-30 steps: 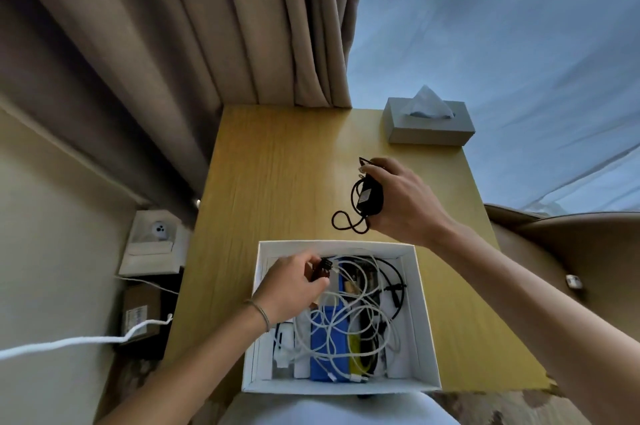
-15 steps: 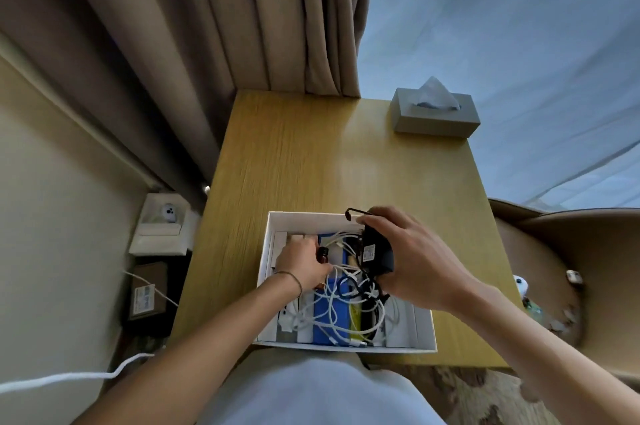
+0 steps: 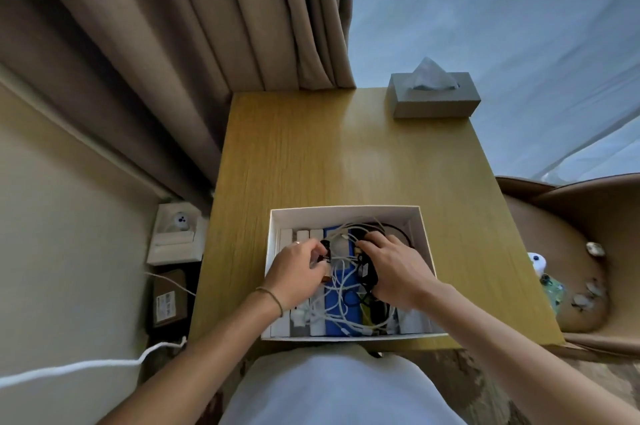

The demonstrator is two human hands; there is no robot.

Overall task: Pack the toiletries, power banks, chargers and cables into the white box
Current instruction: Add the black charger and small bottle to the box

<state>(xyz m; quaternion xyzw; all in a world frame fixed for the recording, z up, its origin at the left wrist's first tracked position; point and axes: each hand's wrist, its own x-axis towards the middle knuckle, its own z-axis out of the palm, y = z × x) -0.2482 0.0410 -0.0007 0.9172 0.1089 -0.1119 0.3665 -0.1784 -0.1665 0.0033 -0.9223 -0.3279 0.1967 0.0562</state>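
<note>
With our right hand [image 3: 391, 268] gripping the black charger [image 3: 367, 272] and our left hand [image 3: 298, 268] pinching a small dark plug [image 3: 325, 247], the white cables [image 3: 341, 300] beneath our fingers could snag and spill from the white box [image 3: 424, 241]

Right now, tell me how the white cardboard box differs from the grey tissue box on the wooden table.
The white cardboard box is open-topped and crammed with cables and devices; the grey tissue box is closed, with one tissue poking out. The white box sits at the table's near edge with both hands inside; the grey one stands untouched at the far right corner. The white box looks larger. Both are rectangular and rest on the wooden table.
</note>
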